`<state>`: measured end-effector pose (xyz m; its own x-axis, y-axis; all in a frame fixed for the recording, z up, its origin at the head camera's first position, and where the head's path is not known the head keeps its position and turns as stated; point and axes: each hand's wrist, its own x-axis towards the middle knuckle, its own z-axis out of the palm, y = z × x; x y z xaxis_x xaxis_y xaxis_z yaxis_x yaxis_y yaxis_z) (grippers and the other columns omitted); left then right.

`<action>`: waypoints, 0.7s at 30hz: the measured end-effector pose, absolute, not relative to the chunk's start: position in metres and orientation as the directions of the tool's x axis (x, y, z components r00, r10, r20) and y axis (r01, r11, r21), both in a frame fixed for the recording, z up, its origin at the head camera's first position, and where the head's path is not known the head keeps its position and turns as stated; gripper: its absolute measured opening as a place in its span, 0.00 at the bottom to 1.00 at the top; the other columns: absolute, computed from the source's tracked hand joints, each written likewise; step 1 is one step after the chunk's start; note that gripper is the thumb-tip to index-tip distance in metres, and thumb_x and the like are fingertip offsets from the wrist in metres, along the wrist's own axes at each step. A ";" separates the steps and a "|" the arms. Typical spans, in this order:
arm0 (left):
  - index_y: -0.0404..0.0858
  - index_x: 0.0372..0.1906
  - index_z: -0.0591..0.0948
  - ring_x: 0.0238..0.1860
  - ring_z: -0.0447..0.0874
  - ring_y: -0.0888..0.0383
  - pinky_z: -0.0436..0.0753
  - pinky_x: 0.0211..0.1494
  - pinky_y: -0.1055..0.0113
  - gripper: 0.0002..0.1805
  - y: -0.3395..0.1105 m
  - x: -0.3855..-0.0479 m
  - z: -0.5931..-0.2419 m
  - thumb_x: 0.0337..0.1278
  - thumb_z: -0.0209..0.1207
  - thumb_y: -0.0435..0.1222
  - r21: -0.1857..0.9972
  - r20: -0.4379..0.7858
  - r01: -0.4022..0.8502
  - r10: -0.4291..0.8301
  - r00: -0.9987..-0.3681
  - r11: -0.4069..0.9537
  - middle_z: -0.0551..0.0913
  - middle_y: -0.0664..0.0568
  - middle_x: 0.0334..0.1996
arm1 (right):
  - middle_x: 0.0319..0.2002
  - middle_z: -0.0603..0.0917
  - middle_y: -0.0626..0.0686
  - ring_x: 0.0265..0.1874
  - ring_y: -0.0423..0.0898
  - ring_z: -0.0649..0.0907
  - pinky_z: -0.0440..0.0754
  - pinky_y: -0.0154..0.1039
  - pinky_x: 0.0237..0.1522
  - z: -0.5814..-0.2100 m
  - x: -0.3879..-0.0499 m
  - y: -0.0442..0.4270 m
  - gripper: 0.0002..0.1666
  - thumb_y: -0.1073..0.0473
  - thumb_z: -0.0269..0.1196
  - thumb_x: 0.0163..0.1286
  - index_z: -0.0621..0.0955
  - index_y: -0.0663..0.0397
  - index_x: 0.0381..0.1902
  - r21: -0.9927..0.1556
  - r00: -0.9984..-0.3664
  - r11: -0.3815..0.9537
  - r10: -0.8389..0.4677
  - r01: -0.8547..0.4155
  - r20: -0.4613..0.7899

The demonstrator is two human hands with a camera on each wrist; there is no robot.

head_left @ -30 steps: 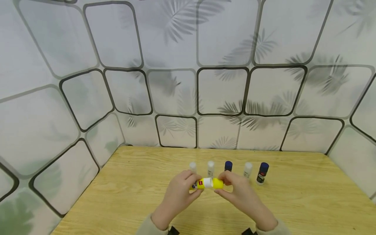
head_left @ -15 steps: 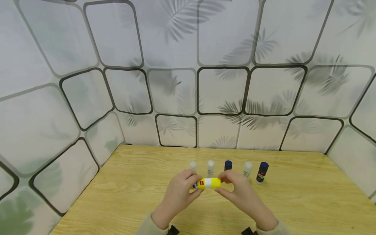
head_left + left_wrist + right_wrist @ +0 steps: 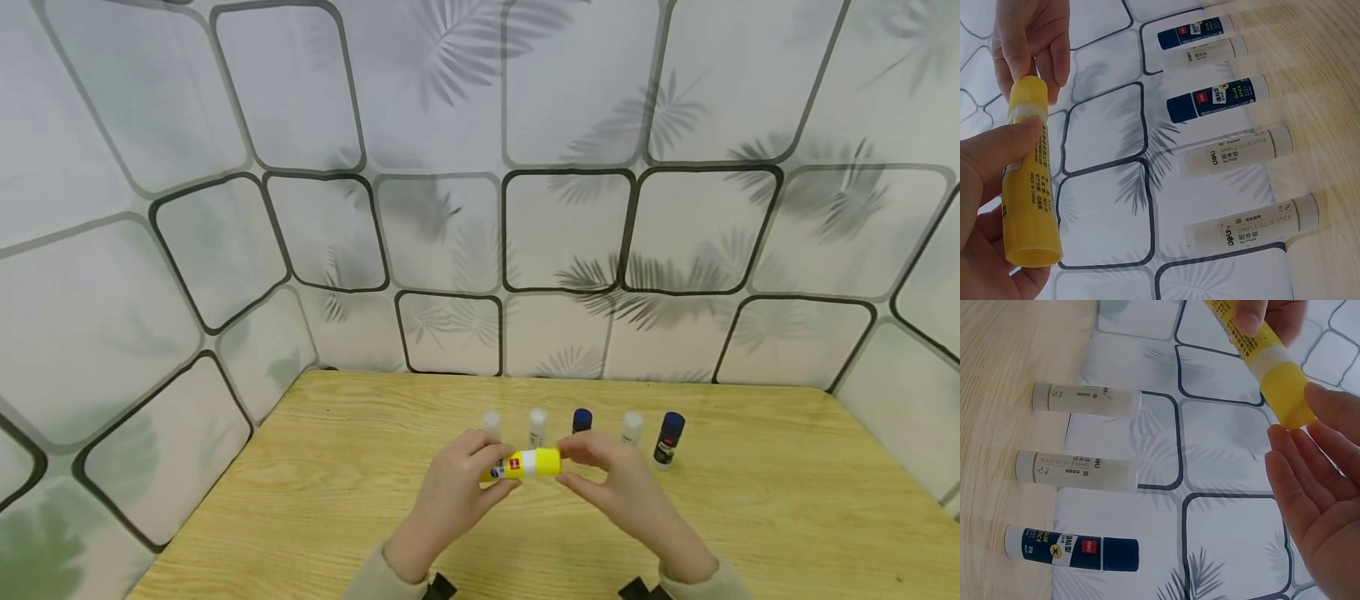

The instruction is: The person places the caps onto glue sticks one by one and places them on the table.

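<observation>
A yellow glue stick (image 3: 514, 464) lies level above the table, held by my left hand (image 3: 452, 492) with thumb and fingers round its barrel. Its yellow cap (image 3: 547, 461) sits on the right end, with a white band between cap and barrel. My right hand (image 3: 633, 496) pinches the far end of the cap between thumb and fingertips. In the right wrist view the thumb touches the side of the cap (image 3: 1286, 394) while the fingertips meet its end rim. Part of the barrel is hidden by the left hand's fingers.
Several glue sticks stand upright in a row behind the hands: white ones (image 3: 537, 427) and dark blue ones (image 3: 669, 440). The wooden table (image 3: 337, 483) reaches back to a patterned cloth wall (image 3: 450, 225).
The cap has moved left against the glue stick, closing the gap seen a second ago. Since then, the right fingertips have slid nearer the cap's end, and both hands have risen slightly.
</observation>
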<state>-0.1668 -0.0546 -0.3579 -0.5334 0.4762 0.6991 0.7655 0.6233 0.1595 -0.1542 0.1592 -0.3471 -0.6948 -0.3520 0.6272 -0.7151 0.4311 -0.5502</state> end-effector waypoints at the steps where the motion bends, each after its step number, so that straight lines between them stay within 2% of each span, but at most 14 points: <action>1: 0.40 0.34 0.82 0.30 0.71 0.65 0.72 0.32 0.80 0.17 -0.055 -0.167 -0.358 0.31 0.71 0.38 0.164 0.702 0.769 0.474 -0.531 0.618 0.75 0.58 0.30 | 0.35 0.80 0.51 0.33 0.48 0.81 0.79 0.34 0.33 -0.347 -0.154 0.160 0.17 0.67 0.67 0.48 0.79 0.59 0.38 -0.559 -0.697 0.422 -0.352 -0.714 0.625; 10: 0.39 0.33 0.81 0.30 0.71 0.65 0.71 0.33 0.81 0.18 -0.055 -0.166 -0.358 0.29 0.72 0.37 0.176 0.725 0.799 0.474 -0.500 0.575 0.75 0.57 0.30 | 0.37 0.80 0.51 0.35 0.44 0.81 0.79 0.36 0.34 -0.348 -0.156 0.162 0.15 0.68 0.66 0.50 0.80 0.58 0.38 -0.642 -0.745 0.379 -0.356 -0.667 0.564; 21: 0.39 0.32 0.81 0.30 0.71 0.65 0.71 0.34 0.81 0.18 -0.054 -0.165 -0.357 0.28 0.72 0.37 0.142 0.739 0.814 0.486 -0.466 0.563 0.75 0.57 0.30 | 0.38 0.81 0.51 0.35 0.46 0.80 0.79 0.36 0.34 -0.348 -0.154 0.163 0.15 0.68 0.66 0.49 0.81 0.58 0.38 -0.639 -0.742 0.377 -0.368 -0.670 0.561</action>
